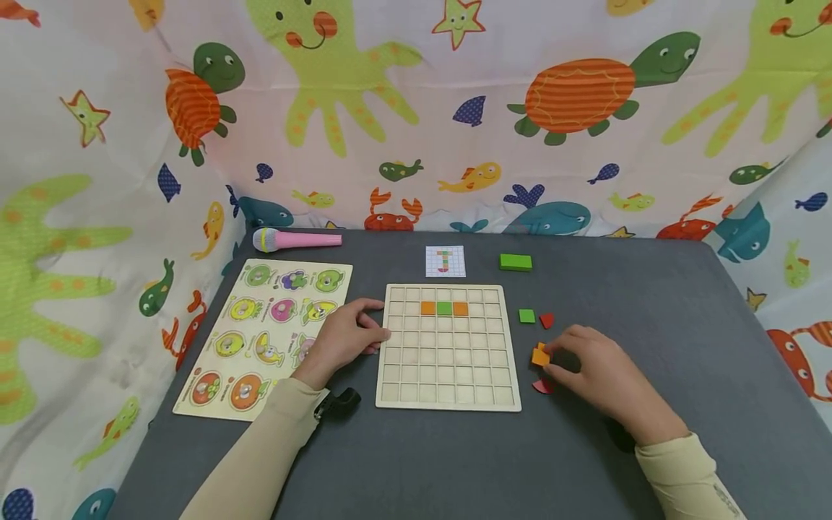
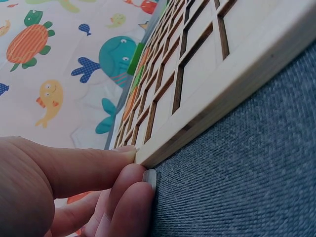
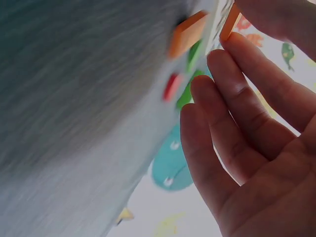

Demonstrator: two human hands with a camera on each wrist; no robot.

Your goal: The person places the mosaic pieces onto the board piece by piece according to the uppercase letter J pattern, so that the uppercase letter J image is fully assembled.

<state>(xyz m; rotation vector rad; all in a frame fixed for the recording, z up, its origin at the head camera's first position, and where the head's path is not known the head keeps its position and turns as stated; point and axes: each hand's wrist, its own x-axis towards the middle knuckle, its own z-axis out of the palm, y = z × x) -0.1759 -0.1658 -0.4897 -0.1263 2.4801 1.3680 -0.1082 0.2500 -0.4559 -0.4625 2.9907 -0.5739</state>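
A wooden grid board (image 1: 448, 396) lies flat, with an orange tile (image 1: 427, 308), a green tile (image 1: 444, 309) and another orange tile (image 1: 460, 309) in a row near its top. My left hand (image 1: 344, 338) grips the board's left edge, the thumb lying over the rim and the other fingers curled beside it. Between thumb and index finger, my right hand (image 1: 594, 368) pinches an orange square tile (image 3: 230, 22), its remaining fingers extended. Close by on the table is one more orange tile (image 3: 187, 34). Red pieces (image 1: 547, 321) and a green square tile (image 1: 526, 316) lie right of the board.
Behind the board are a small pattern card (image 1: 445, 261) and a green block or stack (image 1: 516, 262). A fruit puzzle board (image 1: 217, 347) lies left, partly under the left arm. At the back left is a pink toy microphone (image 1: 299, 240). A printed curtain (image 1: 416, 108) surrounds the table.
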